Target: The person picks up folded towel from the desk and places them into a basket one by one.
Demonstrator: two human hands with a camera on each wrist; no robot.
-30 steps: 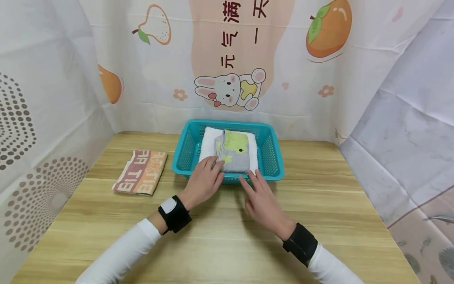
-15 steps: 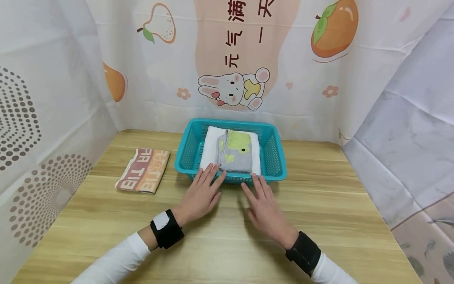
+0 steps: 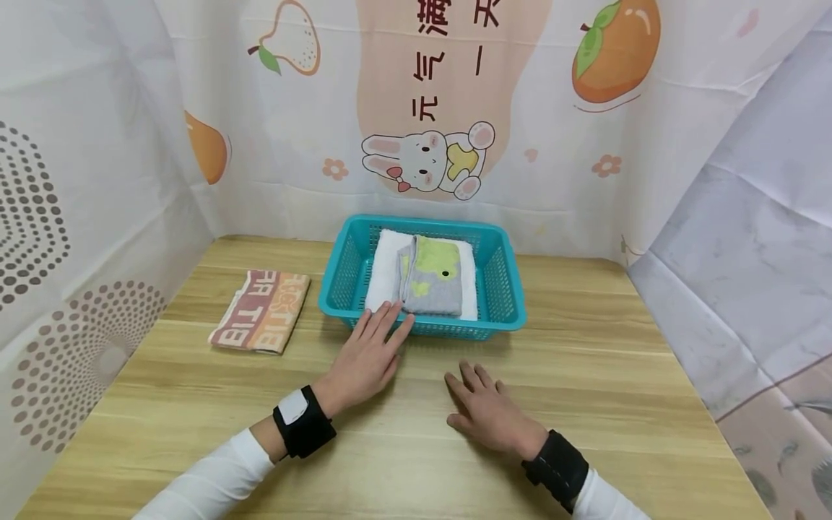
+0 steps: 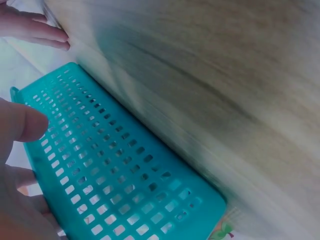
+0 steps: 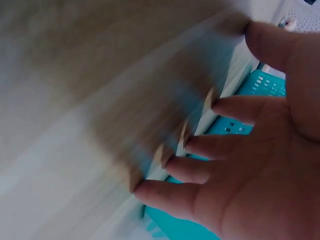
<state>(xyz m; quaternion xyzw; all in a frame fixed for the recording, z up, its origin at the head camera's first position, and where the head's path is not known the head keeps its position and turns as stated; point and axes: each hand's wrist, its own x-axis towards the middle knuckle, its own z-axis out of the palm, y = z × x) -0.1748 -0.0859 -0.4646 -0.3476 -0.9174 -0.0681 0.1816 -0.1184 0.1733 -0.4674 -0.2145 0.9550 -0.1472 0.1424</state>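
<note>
A teal plastic basket (image 3: 500,324) with perforated walls stands at the back middle of the table. Inside it lies a folded white towel (image 3: 383,278), topped by a folded grey towel (image 3: 442,295) with yellow-green patches. My left hand (image 3: 364,361) has its fingers spread, with the fingertips over the basket's front rim; in the left wrist view the thumb is beside the perforated front wall. My right hand (image 3: 490,412) is in front of the basket, apart from it, fingers spread and fingertips at the tabletop, holding nothing.
A folded towel (image 3: 260,310) in pink and orange with lettering lies on the wooden table (image 3: 403,469) left of the basket. Behind the table hangs a white printed curtain (image 3: 286,144), and further sheets flank both sides.
My left hand has drawn back from the grey towel to the basket's front rim. My right hand has left the rim and come down onto the table nearer me.
</note>
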